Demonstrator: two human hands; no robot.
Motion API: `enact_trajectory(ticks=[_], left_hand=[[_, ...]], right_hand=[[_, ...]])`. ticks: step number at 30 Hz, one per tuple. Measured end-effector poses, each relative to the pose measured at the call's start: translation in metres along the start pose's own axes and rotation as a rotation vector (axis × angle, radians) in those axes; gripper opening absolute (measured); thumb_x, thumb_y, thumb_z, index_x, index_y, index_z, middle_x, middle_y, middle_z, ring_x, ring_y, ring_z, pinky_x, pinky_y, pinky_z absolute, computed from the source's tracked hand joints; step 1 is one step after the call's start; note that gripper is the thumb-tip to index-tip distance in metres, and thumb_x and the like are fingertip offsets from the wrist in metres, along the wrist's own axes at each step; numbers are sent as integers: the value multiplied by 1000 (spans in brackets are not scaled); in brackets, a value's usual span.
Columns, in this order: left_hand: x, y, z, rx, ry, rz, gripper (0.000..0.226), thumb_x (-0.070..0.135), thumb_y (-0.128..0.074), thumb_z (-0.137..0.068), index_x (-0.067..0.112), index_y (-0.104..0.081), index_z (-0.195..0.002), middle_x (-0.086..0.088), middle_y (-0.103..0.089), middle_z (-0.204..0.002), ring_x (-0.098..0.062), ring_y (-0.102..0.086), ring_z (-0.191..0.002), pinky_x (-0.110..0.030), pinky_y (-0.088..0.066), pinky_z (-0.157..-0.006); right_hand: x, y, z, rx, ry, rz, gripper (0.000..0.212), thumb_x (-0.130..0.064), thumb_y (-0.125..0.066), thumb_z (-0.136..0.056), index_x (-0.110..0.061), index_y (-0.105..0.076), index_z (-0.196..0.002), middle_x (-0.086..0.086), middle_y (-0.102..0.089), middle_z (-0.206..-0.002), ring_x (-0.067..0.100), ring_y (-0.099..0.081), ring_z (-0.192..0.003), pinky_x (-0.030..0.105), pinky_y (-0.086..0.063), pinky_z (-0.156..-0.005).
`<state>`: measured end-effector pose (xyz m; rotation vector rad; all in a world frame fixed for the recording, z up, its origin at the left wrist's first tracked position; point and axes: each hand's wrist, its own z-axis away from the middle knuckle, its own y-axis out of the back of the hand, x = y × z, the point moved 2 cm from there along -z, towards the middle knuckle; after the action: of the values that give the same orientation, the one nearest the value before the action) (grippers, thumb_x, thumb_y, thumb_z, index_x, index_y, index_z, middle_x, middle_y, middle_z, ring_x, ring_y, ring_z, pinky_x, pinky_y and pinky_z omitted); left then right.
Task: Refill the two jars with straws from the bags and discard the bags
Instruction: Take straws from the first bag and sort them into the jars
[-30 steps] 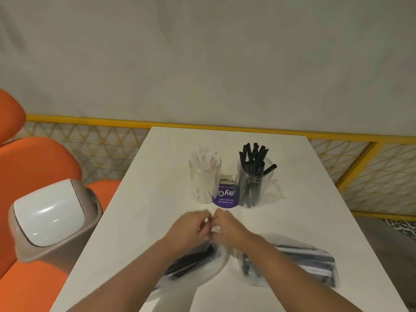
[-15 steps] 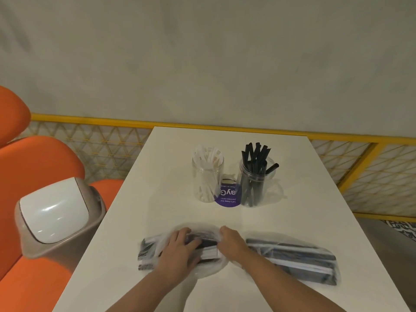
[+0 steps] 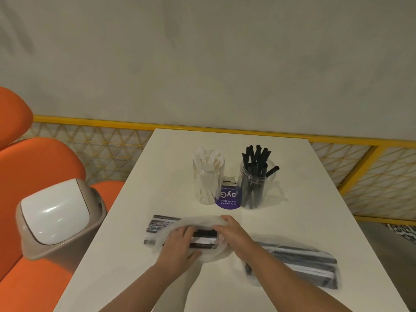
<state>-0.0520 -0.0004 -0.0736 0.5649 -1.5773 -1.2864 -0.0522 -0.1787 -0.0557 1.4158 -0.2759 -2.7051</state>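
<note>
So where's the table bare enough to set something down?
Bare: far end behind the white jar and black jar, plus the strips beside them. Crowded: near middle, left hand, right hand, left bag, right bag.

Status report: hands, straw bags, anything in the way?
Left hand grips clear plastic bag of straws; right hand pinches its mouth. Second straw bag lies aside. Nothing blocks both clear jars.
</note>
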Motion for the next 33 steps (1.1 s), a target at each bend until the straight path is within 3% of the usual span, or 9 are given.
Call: enact_trajectory(ticks=[3, 5, 9, 14, 21, 23, 25, 28, 33], left_hand=[[-9, -8, -5, -64, -67, -55, 39, 26, -64, -70, 21, -64, -108, 0, -62, -112, -27, -60, -106, -40, -49, -94], [-11, -12, -9, -73, -68, -89, 34, 18, -67, -65, 21, -67, -100, -2, -66, -105, -29, -65, -100, -38, -52, -90], [0, -5, -18, -80, 11, -160, 37, 17, -49, -87, 15, -53, -124, -5, -48, -134, -25, -45, -126, -31, -35, -105], [4, 3, -32, -107, -27, -231, 43, 15, -48, -86, 17, -44, -129, -3, -43, -137, -22, -39, -130, -29, -32, -106], [2, 8, -37, -190, -53, -394, 38, 16, -47, -90, 17, -47, -128, -5, -48, -126, -26, -50, -114, -34, -39, -94], [5, 11, -34, -137, -108, -424, 33, 18, -55, -85, 16, -57, -118, -6, -55, -117, -26, -55, -106, -33, -44, -88], [6, 12, -32, -83, -145, -419, 31, 20, -68, -75, 18, -64, -105, -4, -62, -106, -24, -61, -94, -28, -48, -79], [5, 8, -28, -186, -91, -424, 34, 12, -49, -87, 15, -54, -120, -5, -52, -126, -27, -52, -112, -34, -41, -93], [6, 8, -34, -266, -13, -445, 37, 10, -45, -88, 13, -53, -124, -5, -51, -129, -25, -52, -117, -33, -39, -96]], right_hand=[[-1, 3, -1, 39, 16, 62, 22, -15, -58, -86, -1, -64, -102, 9, -63, -90, 15, -57, -74, 22, -44, -63], [-1, 4, -1, 72, 36, 47, 22, -13, -51, -90, -2, -63, -105, 9, -62, -91, 14, -55, -74, 21, -44, -62], [-1, 3, -2, 68, 50, -9, 22, -20, -42, -96, -16, -52, -116, 2, -57, -93, 10, -52, -75, 17, -42, -60], [6, 1, -6, 36, -28, 103, 35, -20, -62, -86, -12, -50, -117, 6, -61, -107, 15, -59, -79, 20, -48, -57], [10, 9, -14, 217, -57, 77, 7, -11, -48, -89, -9, -55, -89, 2, -53, -74, 13, -48, -61, 20, -36, -48], [11, 7, -15, 199, -123, -20, 10, -14, -48, -89, -7, -55, -91, 7, -55, -79, 18, -52, -68, 24, -46, -59], [12, 5, -14, 149, -185, -137, 10, -14, -51, -89, -7, -54, -95, 12, -58, -89, 27, -57, -82, 38, -53, -75], [13, 5, -14, 74, -204, -216, 17, -3, -57, -85, -3, -53, -102, 17, -60, -96, 35, -61, -93, 49, -56, -78], [17, 3, -15, 67, -216, -147, 11, -3, -54, -84, -5, -58, -95, 23, -63, -108, 37, -63, -98, 54, -55, -80]])
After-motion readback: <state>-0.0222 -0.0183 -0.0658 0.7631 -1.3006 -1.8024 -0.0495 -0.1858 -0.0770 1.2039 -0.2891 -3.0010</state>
